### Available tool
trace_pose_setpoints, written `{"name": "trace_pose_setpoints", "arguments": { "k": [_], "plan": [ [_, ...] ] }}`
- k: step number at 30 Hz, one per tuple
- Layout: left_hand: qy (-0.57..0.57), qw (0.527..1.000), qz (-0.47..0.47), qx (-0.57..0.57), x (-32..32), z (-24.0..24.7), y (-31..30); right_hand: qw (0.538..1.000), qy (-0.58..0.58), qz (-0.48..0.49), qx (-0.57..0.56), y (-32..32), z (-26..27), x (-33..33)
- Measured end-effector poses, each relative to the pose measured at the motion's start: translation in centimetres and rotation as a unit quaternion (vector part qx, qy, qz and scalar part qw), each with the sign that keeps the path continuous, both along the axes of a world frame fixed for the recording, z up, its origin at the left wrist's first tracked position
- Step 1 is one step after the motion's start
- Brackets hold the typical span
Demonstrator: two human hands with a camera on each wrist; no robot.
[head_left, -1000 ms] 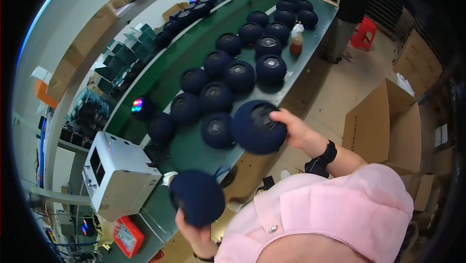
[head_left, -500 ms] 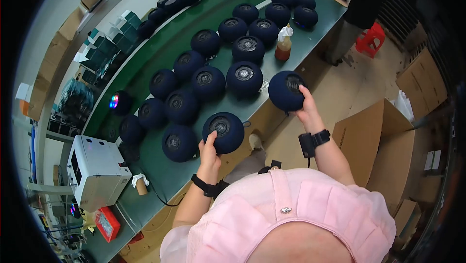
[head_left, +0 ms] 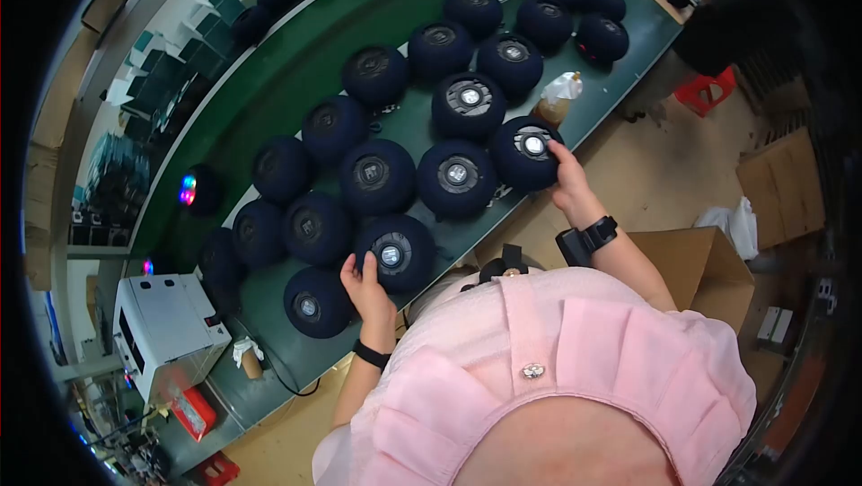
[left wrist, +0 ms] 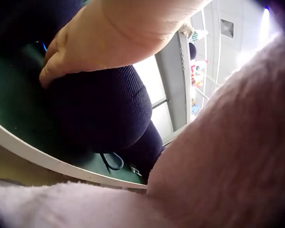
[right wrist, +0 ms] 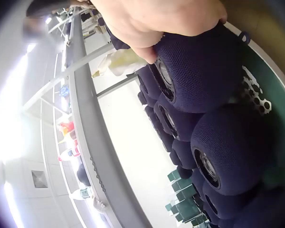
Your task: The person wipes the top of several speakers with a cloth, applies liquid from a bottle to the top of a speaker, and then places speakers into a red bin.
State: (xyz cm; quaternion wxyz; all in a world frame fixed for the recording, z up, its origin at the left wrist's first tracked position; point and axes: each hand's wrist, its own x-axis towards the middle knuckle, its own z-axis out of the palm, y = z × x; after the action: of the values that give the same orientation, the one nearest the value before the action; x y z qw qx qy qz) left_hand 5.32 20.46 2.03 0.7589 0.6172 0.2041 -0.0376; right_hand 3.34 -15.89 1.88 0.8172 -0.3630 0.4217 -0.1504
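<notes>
Near the front edge of the green workbench [head_left: 467, 236], my left hand [head_left: 366, 293] holds a round navy fabric-covered speaker [head_left: 404, 248] by its left side, thumb by the dark disc on top. In the left wrist view its fabric side [left wrist: 99, 111] fills the middle, with a strap loop beyond. My right hand [head_left: 572, 183] grips another such speaker [head_left: 521, 163] from the right, thumb at the rim of its disc. That one stands in front of the amber bottle [head_left: 557, 102], beside a further speaker [head_left: 456, 178]. The fingers' undersides are hidden.
Several more navy speakers [head_left: 377, 176] stand in rows across the bench. A white box-shaped machine [head_left: 171, 329], a red tray [head_left: 194, 414] and a tissue-topped roll [head_left: 250, 360] are at left. A cardboard box [head_left: 691, 262] is at right; another person [head_left: 745, 24] works at the far end.
Both hands have brought their speakers to the bench among the rows; the right one was held out past the edge before. The head view has moved closer over the bench.
</notes>
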Motion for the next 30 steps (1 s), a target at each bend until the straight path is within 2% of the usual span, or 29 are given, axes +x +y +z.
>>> {"name": "trace_pose_setpoints", "arguments": {
  "k": [3,4,5,7,9,11,13,14,15,17,18,19,20,21,22,23,24,25,26,28,29,30],
  "plan": [
    [-0.035,0.997,0.045,0.054,-0.4,-0.3,-1.1,1.000,0.003,-0.010,-0.019,-0.1,0.6,1.1],
    [-0.038,0.996,0.054,0.064,-0.4,-0.6,-1.2,1.000,-0.015,0.000,0.018,0.1,1.4,1.4],
    [-0.047,0.994,0.066,0.073,-0.3,-1.1,-1.4,0.998,-0.038,0.013,0.053,0.1,1.9,1.7],
    [-0.065,0.986,0.106,0.114,-0.4,-2.4,-1.9,0.989,-0.107,0.064,0.084,-1.4,-0.4,2.1],
    [-0.071,0.981,0.111,0.140,-0.3,-3.6,-2.0,0.986,-0.086,0.110,0.091,-1.8,0.0,2.3],
    [-0.043,0.992,0.096,0.071,-0.5,-3.4,-2.0,0.981,-0.100,0.136,0.094,-2.9,-0.7,2.3],
    [-0.054,0.996,0.037,0.067,-0.7,-3.1,-2.4,0.974,-0.092,0.144,0.146,-3.9,-0.5,2.2],
    [-0.018,0.995,-0.002,0.094,-1.1,-2.8,-2.8,0.973,-0.080,0.154,0.152,-4.2,-0.1,2.4],
    [0.058,0.986,-0.041,0.153,-1.5,1.2,-3.5,0.971,-0.082,0.164,0.155,-4.4,-0.4,2.2],
    [0.105,0.982,-0.075,0.135,-0.8,2.5,-2.6,0.975,-0.087,0.163,0.128,-5.3,-0.8,3.2],
    [0.099,0.983,-0.072,0.138,-0.3,3.5,-2.1,0.974,-0.072,0.172,0.126,-5.7,-1.1,3.1],
    [0.058,0.976,-0.076,0.195,0.2,4.9,-1.6,0.973,-0.077,0.175,0.127,-5.7,-0.9,3.0],
    [0.018,0.965,-0.078,0.250,0.7,6.2,-1.1,0.980,-0.016,0.177,0.092,-5.8,-0.6,2.9],
    [-0.029,0.967,-0.072,0.242,1.9,7.6,-0.1,0.981,0.045,0.179,0.055,-5.9,-0.4,2.7],
    [-0.081,0.980,-0.038,0.177,3.3,8.8,0.8,0.971,0.043,0.228,0.050,-6.9,-0.7,2.4],
    [-0.092,0.992,-0.006,0.080,4.2,13.8,0.6,0.971,0.038,0.230,0.050,-7.9,-1.0,2.2],
    [-0.082,0.995,0.021,0.059,5.7,16.3,1.6,0.963,0.081,0.256,0.030,-9.0,-1.2,2.0],
    [-0.095,0.992,0.029,0.076,7.5,17.6,3.2,0.953,0.123,0.277,0.008,-9.6,-0.9,1.9],
    [-0.105,0.991,0.053,0.058,9.4,19.2,4.3,0.956,0.118,0.270,0.006,-9.7,0.1,1.8],
    [-0.107,0.989,0.079,0.072,14.4,20.1,7.0,0.908,0.129,0.392,-0.066,-9.7,3.5,1.3],
    [-0.116,0.986,0.085,0.082,16.8,19.8,8.3,0.910,0.127,0.389,-0.070,-9.4,5.0,1.1],
    [-0.092,0.987,0.091,0.097,19.2,19.4,9.6,0.894,0.142,0.406,-0.123,-8.6,6.5,1.0]
  ]
}}
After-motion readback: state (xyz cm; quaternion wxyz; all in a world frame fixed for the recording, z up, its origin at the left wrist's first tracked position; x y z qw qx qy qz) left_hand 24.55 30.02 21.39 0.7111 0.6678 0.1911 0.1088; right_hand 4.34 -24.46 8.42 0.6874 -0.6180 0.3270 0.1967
